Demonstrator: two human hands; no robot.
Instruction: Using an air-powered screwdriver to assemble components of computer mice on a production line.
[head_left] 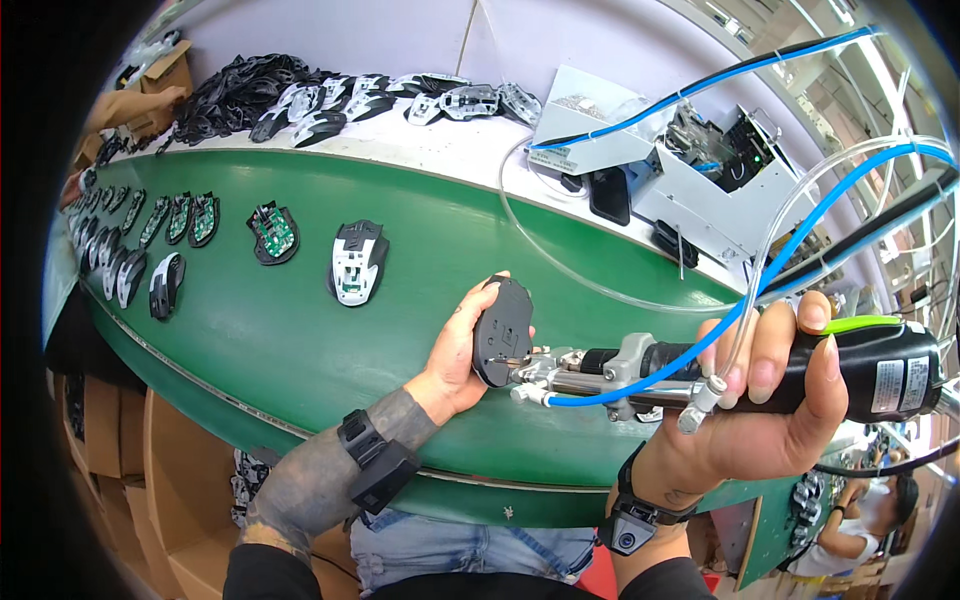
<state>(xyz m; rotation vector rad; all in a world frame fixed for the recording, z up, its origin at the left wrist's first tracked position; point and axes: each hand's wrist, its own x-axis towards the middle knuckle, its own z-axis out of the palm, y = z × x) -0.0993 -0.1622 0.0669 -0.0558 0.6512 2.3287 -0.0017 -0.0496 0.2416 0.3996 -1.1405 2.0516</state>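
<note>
My left hand (458, 352) grips a black computer mouse (503, 332) on edge above the green belt, its underside turned to the right. Wrapped round the black body of a powered screwdriver (860, 372) is my right hand (765, 400). The screwdriver lies level, and its metal tip end meets the lower part of the mouse's underside. A blue air hose and a clear tube run from the tool's front. Left of my hands, a mouse with a white and grey shell (357, 264) rests on the belt, beside an opened mouse base with a green circuit board (272, 234).
Rows of mouse parts (130, 255) line the belt's left end. On the white ledge behind lie grey mouse shells (330, 100) and a heap of black cables (235, 95). A white screw feeder machine (700, 190) stands back right. Other people work at both sides.
</note>
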